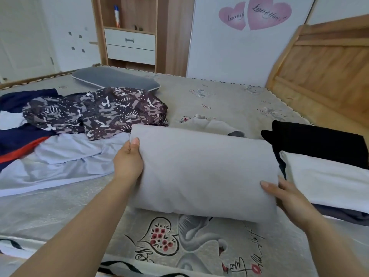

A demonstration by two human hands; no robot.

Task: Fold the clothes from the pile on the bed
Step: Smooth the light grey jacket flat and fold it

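Observation:
A folded light grey garment (201, 170) is lifted just above the bed in the middle of the view. My left hand (128, 160) grips its left edge, thumb on top. My right hand (289, 198) grips its lower right corner, thumb on top and fingers hidden beneath. The unfolded pile lies at the left: a brown camouflage garment (103, 114), a pale blue shirt (65, 156) and a navy piece with an orange stripe (18, 144). At the right sit folded pieces, a black one (317, 144) and a white one (327, 178).
The bed's patterned mat (201, 248) shows a heart and swan print in front. A grey pillow (115, 79) lies at the far side. A small pale cloth (215, 124) is behind the grey garment. The wooden headboard (327, 62) rises at right, a shelf unit (129, 37) beyond.

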